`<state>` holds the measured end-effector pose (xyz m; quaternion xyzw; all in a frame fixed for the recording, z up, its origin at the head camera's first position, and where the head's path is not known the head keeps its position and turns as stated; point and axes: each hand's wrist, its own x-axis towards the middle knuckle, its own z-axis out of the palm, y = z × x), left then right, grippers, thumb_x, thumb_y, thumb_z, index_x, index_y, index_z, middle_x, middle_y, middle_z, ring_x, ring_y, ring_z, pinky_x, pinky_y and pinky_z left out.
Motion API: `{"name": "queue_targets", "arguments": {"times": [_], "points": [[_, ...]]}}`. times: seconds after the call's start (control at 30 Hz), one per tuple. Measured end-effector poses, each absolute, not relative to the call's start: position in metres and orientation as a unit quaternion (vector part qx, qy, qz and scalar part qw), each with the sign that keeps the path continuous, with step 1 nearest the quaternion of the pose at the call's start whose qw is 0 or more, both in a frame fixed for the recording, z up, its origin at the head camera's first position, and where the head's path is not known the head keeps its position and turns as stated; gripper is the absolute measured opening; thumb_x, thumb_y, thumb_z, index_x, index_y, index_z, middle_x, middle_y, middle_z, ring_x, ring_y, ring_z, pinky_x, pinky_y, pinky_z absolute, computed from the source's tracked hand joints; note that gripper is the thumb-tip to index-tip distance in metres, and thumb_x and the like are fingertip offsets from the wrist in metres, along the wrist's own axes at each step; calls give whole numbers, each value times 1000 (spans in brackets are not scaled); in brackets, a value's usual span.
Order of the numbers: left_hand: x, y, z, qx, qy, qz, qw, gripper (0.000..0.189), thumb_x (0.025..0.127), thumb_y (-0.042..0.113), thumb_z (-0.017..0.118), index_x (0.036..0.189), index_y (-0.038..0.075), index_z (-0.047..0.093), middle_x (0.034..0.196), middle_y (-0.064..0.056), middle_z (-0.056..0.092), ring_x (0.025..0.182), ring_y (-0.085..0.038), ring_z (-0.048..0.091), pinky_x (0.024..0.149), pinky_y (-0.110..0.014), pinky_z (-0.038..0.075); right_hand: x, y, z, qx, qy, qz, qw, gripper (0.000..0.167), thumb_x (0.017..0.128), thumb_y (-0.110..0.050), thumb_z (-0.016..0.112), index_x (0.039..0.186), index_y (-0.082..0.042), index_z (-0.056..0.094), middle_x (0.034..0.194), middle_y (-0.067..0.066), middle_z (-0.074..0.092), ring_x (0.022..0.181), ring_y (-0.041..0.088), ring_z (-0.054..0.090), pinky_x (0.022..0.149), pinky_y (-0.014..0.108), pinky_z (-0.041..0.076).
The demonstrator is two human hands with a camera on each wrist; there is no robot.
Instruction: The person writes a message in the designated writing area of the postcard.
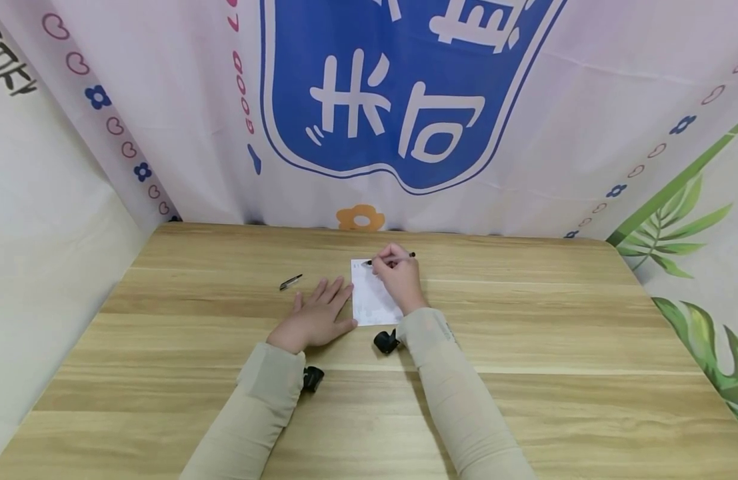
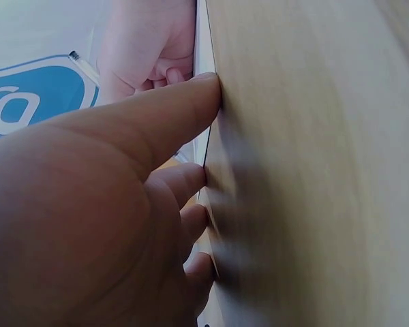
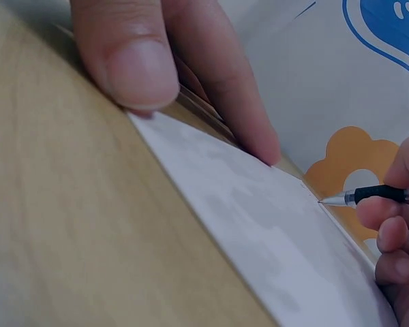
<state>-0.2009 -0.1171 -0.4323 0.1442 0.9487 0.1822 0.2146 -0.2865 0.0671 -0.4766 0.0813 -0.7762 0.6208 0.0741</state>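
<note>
A white sheet of paper (image 1: 371,300) lies on the wooden table, with a few small marks near its top left corner. My right hand (image 1: 400,277) pinches a pen (image 1: 405,257) with a black grip over the upper part of the sheet. In the right wrist view the tip of the pen (image 3: 337,199) meets the paper (image 3: 259,211) close to its far edge. My left hand (image 1: 319,313) rests flat with fingers spread, and its thumb and fingertips touch the left edge of the sheet. The left wrist view shows the thumb (image 2: 170,102) stretched out along that edge.
A small pen cap (image 1: 291,282) lies on the table (image 1: 555,333) beyond my left fingers. Black wrist devices stick out from both sleeves, one by the left cuff (image 1: 313,379) and one by the right (image 1: 386,342). A printed curtain (image 1: 213,167) hangs along the table's far edge.
</note>
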Motion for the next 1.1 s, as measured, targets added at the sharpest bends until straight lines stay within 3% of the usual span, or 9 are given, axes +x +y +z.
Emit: {"name": "queue_targets", "arguments": {"times": [1.1], "points": [[-209, -119, -448, 143, 946, 189, 219, 76, 105, 51, 47, 164, 20, 9, 170, -3, -4, 155, -32, -12, 115, -71, -8, -289, 68, -481, 86, -768, 629, 84, 8, 92, -4, 64, 84, -6, 64, 74, 8, 69, 65, 17, 64, 59, 24, 51]]}}
